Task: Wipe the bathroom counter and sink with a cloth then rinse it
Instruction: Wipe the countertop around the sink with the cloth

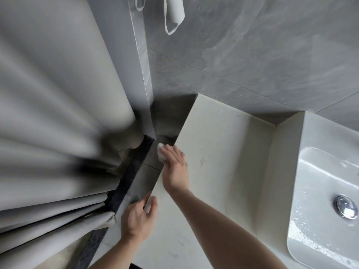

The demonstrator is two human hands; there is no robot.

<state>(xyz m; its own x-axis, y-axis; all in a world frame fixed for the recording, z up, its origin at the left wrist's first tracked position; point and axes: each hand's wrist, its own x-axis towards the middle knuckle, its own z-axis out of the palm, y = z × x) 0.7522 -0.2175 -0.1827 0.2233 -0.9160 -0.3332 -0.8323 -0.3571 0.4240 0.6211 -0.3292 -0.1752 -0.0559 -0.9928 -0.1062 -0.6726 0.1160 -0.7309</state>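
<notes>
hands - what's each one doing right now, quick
Left hand: fingers curled over the counter edge, gripping it.
Right hand: open, flat fingers pressing the cloth at the counter's left edge.

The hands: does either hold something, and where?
The right hand presses flat on the cloth at the counter edge. The left hand grips that edge.
</notes>
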